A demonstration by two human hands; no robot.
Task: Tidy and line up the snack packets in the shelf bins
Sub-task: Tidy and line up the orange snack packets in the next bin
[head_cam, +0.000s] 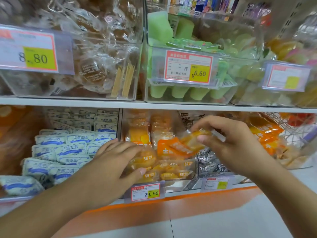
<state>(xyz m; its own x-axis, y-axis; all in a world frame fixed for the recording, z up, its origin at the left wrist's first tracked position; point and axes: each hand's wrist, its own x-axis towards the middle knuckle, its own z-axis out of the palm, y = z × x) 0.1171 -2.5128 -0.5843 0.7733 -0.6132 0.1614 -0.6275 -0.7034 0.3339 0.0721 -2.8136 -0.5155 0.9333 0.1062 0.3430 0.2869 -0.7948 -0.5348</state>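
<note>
Both hands are in the middle bin [178, 183] of the lower shelf, which holds several orange and clear snack packets. My left hand [118, 160] grips a round orange-yellow packet [147, 159] near the bin's front left, fingers over it and thumb below. My right hand [228, 143] pinches an orange packet [192, 141] between thumb and fingers and holds it tilted above the pile. More orange packets [139, 133] stand upright at the back of the bin.
Left of it, a bin is packed with blue-and-white packets [68, 148]. Dark grey packets [207, 163] fill a narrow bin to the right, then a wire basket [289, 127] with orange packets. Clear bins and price tags [187, 68] line the upper shelf. An orange strip [154, 205] edges the shelf base.
</note>
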